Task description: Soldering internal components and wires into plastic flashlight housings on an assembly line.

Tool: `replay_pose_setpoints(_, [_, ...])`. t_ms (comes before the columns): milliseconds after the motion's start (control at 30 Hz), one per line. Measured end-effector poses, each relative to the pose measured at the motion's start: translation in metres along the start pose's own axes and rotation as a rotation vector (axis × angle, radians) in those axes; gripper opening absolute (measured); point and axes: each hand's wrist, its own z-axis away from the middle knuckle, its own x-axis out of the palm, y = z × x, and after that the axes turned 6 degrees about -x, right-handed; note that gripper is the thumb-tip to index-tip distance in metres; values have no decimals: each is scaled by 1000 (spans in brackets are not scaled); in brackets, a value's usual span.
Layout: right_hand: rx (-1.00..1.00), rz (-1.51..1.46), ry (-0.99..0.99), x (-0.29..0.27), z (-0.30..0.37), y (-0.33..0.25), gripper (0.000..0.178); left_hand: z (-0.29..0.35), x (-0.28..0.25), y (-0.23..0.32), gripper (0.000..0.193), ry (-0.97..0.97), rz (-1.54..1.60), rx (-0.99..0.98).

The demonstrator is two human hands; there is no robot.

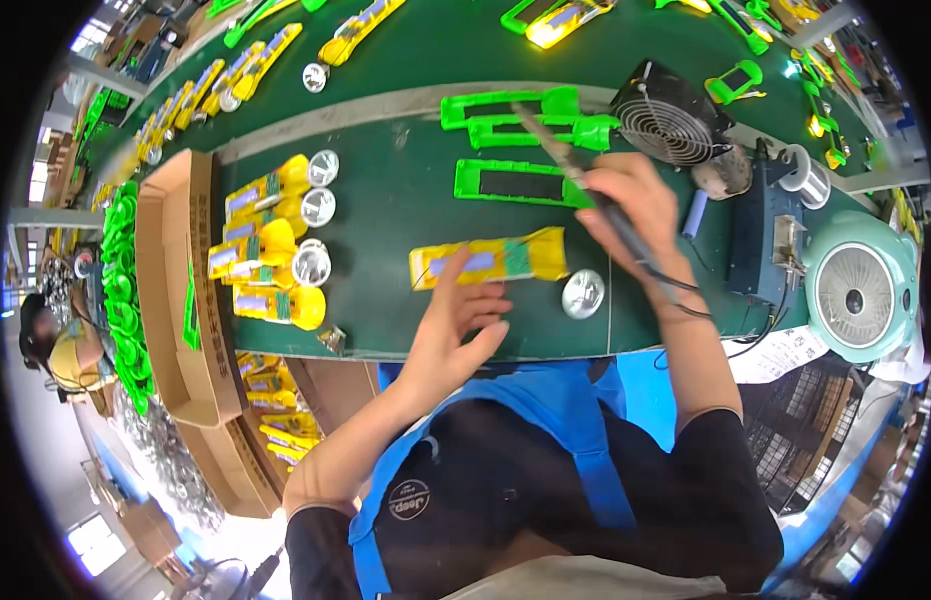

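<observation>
My right hand (pixel 635 200) is closed around the handle of a soldering iron (pixel 623 232), whose metal shaft points up and left over the green plastic frames. Its cord runs back past my wrist. Below lies a yellow flashlight housing (pixel 495 262) with a lilac cell and a small green board inside, joined by a thin wire. On its left part rests the index finger of my left hand (pixel 457 325), with thumb and fingers apart and gripping nothing. A round silver reflector (pixel 583 294) sits at the housing's right end. Beyond it lies a green frame (pixel 515 182) with a dark panel.
Yellow housings with reflectors (pixel 311 262) are grouped at left, beside a cardboard box (pixel 180 290). A black fan (pixel 670 115), blue soldering station (pixel 760 240), solder spool (pixel 805 178) and mint-green fan (pixel 855 295) stand at right. More parts line the far belt (pixel 425 55).
</observation>
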Motion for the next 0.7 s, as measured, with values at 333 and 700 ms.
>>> replay_pose_setpoints(333, [608,-363,269,-101,96,-84,39,-41,-15,34,30,32,-983,669])
replay_pose_setpoints(700, [904,-790,354,-16,99,-74,21,-49,7,15,23,276,-849,612])
